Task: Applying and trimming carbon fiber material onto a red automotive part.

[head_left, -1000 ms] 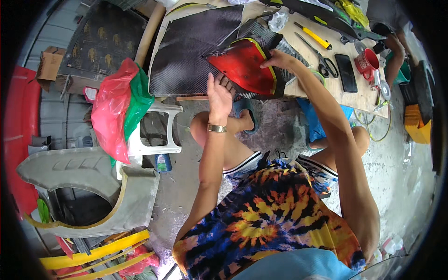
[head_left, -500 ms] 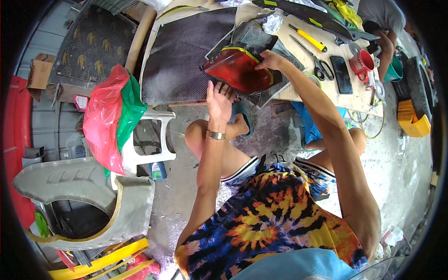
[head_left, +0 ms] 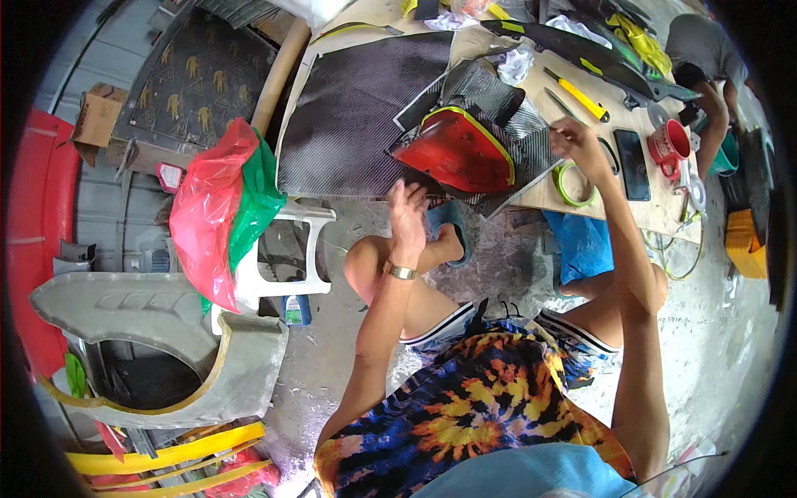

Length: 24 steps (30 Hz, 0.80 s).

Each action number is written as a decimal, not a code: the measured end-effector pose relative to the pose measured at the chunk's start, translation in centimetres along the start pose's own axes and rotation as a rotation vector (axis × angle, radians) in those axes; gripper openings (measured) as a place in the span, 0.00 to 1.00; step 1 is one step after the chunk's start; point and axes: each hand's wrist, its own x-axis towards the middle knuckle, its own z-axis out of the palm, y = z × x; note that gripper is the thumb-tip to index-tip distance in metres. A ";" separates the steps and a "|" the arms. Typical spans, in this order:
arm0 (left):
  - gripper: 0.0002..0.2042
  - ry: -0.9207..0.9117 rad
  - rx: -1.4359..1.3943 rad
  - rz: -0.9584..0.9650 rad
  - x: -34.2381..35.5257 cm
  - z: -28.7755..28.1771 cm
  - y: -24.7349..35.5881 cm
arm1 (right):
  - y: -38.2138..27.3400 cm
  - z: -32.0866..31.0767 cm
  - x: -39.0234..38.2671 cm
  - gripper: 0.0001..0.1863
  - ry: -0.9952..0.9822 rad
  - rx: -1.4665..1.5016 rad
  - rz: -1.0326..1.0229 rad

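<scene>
A red curved piece point(head_left: 452, 158) with a yellow-green rim lies on dark woven carbon-fibre cuts point(head_left: 527, 133). Beside it is a larger carbon-fibre sheet point(head_left: 349, 108). My left hand point(head_left: 407, 216) is just below the piece at the table's front edge, open, fingers loosely curled apart. My right hand point(head_left: 577, 145) is raised right of the piece, open and blurred, near black-handled scissors point(head_left: 606, 149), mostly hidden by it, and a green tape roll point(head_left: 574, 187).
The plywood table point(head_left: 614, 214) also bears a yellow cutter point(head_left: 581, 95), phone point(head_left: 633, 166) and red mug point(head_left: 669, 149). A co-worker point(head_left: 706, 58) is at upper right. A white stool point(head_left: 299, 274) with plastic bags stands left, beside a grey fender-shaped panel point(head_left: 124, 299).
My right hand has let go of the red piece and moved rightward. The piece has settled onto the carbon-fibre cuts. My left hand has drawn slightly down from it.
</scene>
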 end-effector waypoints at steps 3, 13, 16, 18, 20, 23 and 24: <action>0.20 0.113 0.139 0.340 0.4 2.5 0.0 | 2.7 -5.9 -3.5 0.09 -0.106 -0.093 -0.036; 0.12 -0.120 0.351 0.849 3.9 10.8 8.1 | -0.9 -4.2 -6.9 0.06 0.024 -0.044 0.086; 0.18 -0.032 0.484 0.858 6.6 11.7 8.7 | -1.2 -4.2 -7.6 0.07 0.017 -0.066 0.043; 0.22 -0.030 0.465 0.831 8.5 10.6 8.6 | -1.2 -4.3 -7.9 0.08 0.037 -0.117 -0.012; 0.22 -0.021 0.431 0.809 8.1 9.1 10.4 | -2.6 -3.1 -7.2 0.08 -0.005 -0.330 0.064; 0.18 0.103 0.456 0.777 8.9 11.6 8.4 | -2.3 -4.6 -8.5 0.08 0.050 -0.504 0.008; 0.16 0.176 0.445 0.795 9.1 12.0 8.2 | -2.2 -4.7 -8.6 0.08 0.051 -0.494 0.012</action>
